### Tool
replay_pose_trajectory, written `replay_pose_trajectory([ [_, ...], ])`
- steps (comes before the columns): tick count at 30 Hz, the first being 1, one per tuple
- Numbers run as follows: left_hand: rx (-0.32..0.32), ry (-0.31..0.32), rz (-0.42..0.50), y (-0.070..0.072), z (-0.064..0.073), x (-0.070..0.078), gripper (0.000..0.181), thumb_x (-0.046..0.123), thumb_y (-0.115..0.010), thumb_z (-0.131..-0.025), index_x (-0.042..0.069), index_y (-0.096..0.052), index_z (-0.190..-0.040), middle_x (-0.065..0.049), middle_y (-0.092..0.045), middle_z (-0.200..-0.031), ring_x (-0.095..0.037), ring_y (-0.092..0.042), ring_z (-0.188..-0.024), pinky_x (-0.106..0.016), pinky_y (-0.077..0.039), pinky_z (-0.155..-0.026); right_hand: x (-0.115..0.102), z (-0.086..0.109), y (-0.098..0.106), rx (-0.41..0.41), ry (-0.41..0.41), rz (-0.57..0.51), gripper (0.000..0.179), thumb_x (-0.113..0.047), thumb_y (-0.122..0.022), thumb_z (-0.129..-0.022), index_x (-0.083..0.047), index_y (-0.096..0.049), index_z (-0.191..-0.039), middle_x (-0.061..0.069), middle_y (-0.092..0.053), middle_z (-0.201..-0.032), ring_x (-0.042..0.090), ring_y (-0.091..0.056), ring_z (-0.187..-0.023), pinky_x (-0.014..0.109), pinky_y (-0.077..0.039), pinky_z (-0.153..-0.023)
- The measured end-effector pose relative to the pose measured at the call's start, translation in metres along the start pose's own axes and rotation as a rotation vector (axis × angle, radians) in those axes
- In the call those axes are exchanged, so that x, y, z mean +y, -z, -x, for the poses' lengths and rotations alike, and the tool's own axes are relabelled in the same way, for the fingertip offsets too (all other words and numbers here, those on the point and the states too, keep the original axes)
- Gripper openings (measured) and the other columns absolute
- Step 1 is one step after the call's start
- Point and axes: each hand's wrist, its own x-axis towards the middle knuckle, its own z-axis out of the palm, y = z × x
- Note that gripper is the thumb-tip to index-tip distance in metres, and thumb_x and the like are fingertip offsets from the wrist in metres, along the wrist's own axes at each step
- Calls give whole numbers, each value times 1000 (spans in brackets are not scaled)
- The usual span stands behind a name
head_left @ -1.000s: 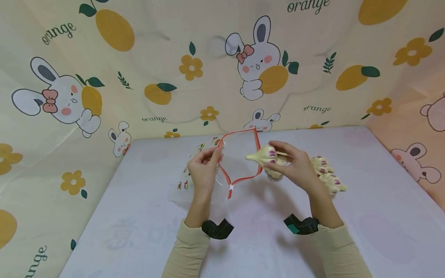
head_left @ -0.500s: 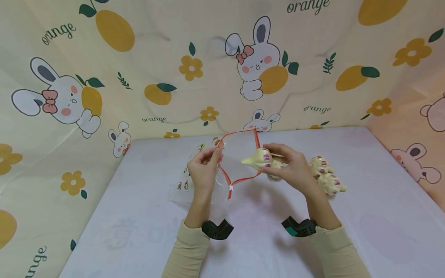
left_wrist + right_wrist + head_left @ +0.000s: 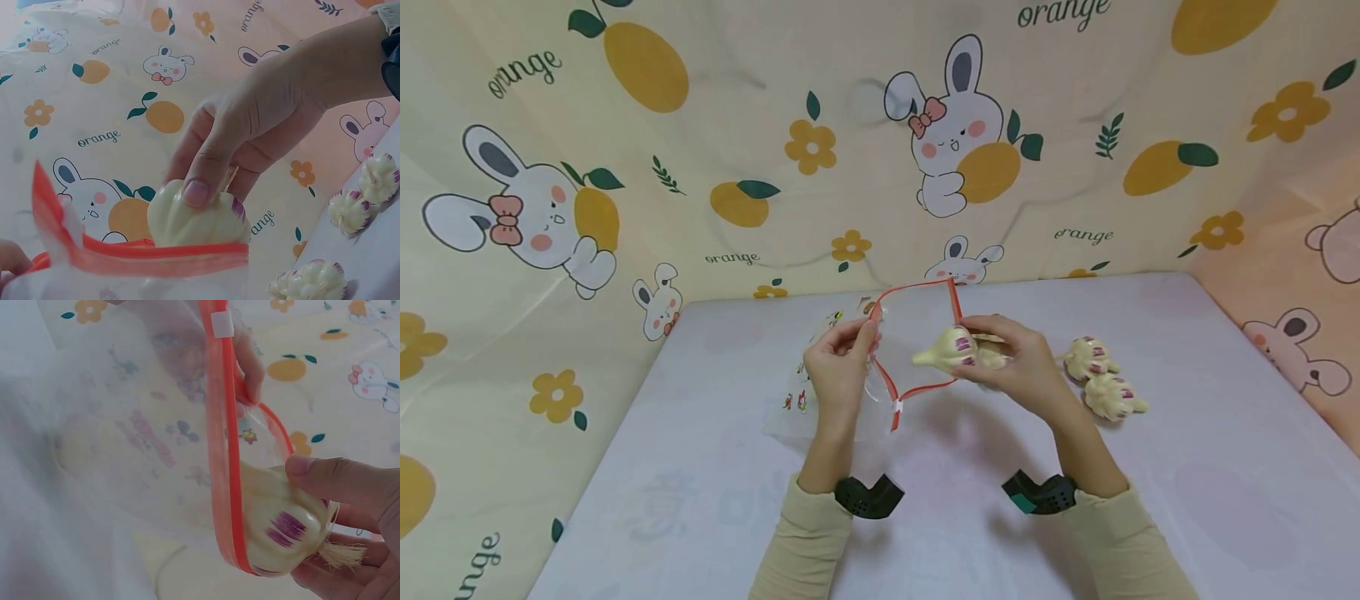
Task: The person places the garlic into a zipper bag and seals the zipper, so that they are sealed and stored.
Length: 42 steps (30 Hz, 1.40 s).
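In the head view, a cream cloth (image 3: 880, 200), printed with rabbits (image 3: 951, 125), oranges (image 3: 647, 67) and flowers (image 3: 811, 147), fills the upper part; a pinkish cloth (image 3: 1285, 258) hangs at right edge; a pale table (image 3: 662, 500) lies below.

From the left wrist we see the right hand (image 3: 244, 119) pinching a pale garlic bulb (image 3: 194, 219) with a purple patch — its lower part hidden behind the red rim (image 3: 175, 261) of a translucent bag (image 3: 156, 286), with the left hand (image 3: 11, 257) at the lower left edge. On the right we find two more bulbs (image 3: 348, 211) close together and a third bulb (image 3: 312, 281) nearer — all on a whitish table (image 3: 382, 240), before a rabbit-and-orange cloth (image 3: 112, 37).
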Motion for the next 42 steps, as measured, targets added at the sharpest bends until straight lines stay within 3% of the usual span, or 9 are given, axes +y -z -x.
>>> replay_pose_trajectory([
  [7, 3, -23, 21, 0, -1, -1, 17, 10, -74, -83, -5, -73, -91, -4, -74, -72, 0, -66, -59, -12, -53, -56, 3, 1, -3, 23, 68, 29, 55, 1, -84, -67, -1, -66, -119, 16, -66, -114, -9, -55, -97, 3, -49, -82],
  [16, 6, -25, 32, 0, 0, 0, 17, 9, -75, -83, -6, -73, -91, 2, -72, -69, 0, -66, -59, -12, -53, -56, 3, -1, -6, -18, -24, 23, 57, -5, -84, -70, -3, -62, -123, 17, -67, -119, -10, -56, -101, 9, -51, -90],
  [23, 4, -33, 55, -1, -1, -1, 18, 8, -74, -82, -8, -72, -90, 10, -69, -65, 1, -66, -58, -11, -52, -54, 1, 0, -6, -37, -54, 38, 59, -4, -83, -71, -2, -60, -126, 18, -66, -121, 28, -66, -109, 12, -53, -90],
  [27, 1, -40, 68, -1, -1, -1, 18, 7, -74, -82, -9, -72, -90, 12, -68, -64, 1, -65, -58, -11, -53, -56, 2, -1, -5, -37, -47, 34, 58, -2, -82, -71, -1, -60, -125, 20, -65, -121, 36, -66, -111, 15, -54, -90],
  [30, -1, -43, 70, -1, 0, -1, 18, 7, -74, -83, -9, -72, -90, 13, -67, -64, 0, -65, -57, -11, -53, -56, 4, -1, -3, -20, -44, 37, 55, -2, -81, -72, -1, -61, -123, 20, -66, -119, 31, -67, -108, 16, -54, -90],
  [37, -2, -34, 61, -1, -1, -1, 19, 10, -75, -83, -7, -72, -91, 8, -69, -67, 0, -65, -58, -12, -54, -57, 11, -3, 6, 20, -37, 32, 46, -3, -79, -76, 3, -62, -119, 22, -67, -116, -15, -58, -97, 10, -53, -88],
  [40, -1, -35, 51, 0, -1, -2, 19, 11, -75, -83, -6, -72, -91, 4, -71, -69, -1, -66, -59, -12, -55, -58, 14, -4, 10, 34, -41, 35, 44, -4, -77, -78, 4, -62, -118, 20, -67, -115, -14, -58, -97, 8, -52, -86],
  [42, -2, -31, 48, 0, -1, -2, 19, 11, -75, -82, -6, -73, -91, 3, -71, -69, -1, -66, -59, -12, -54, -57, 17, -4, 13, 45, -51, 40, 42, -5, -76, -79, 3, -62, -118, 12, -68, -112, -12, -59, -97, 7, -52, -86],
])
